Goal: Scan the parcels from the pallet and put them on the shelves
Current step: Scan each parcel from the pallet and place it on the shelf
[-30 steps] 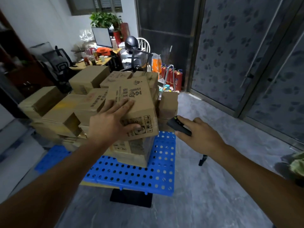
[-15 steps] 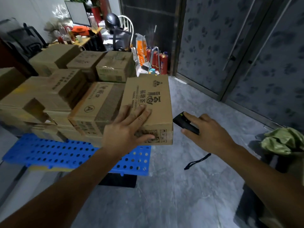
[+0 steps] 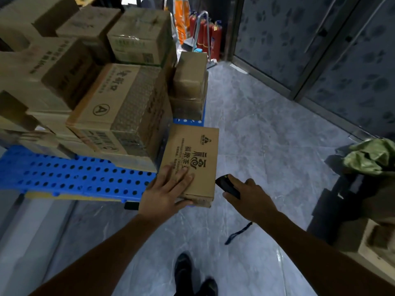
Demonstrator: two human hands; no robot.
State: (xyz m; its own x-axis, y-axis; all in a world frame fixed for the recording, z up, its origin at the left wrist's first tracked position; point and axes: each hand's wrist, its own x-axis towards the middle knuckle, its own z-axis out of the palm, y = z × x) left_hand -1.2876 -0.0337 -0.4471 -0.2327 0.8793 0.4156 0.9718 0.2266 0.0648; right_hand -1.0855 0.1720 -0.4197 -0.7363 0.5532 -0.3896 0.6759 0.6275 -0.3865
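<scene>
Printed carton [image 3: 193,159]: brown, logo face up, at right front corner of blue perforated pallet [image 3: 64,178], gripped by left hand [image 3: 164,193]. Black scanner [image 3: 227,185] just right of it, in right hand [image 3: 250,199]. Stacked cartons [image 3: 119,112] on pallet.

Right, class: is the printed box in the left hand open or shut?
Shut. The printed box shows flat, unbroken faces with no flap lifted; the left hand grips its near end.

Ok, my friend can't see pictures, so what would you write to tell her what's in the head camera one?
A person's left hand holds a printed cardboard box by the end of a blue pallet, while the right hand holds a small black scanner beside it. More cardboard boxes are stacked on the pallet, above a grey floor.
</scene>
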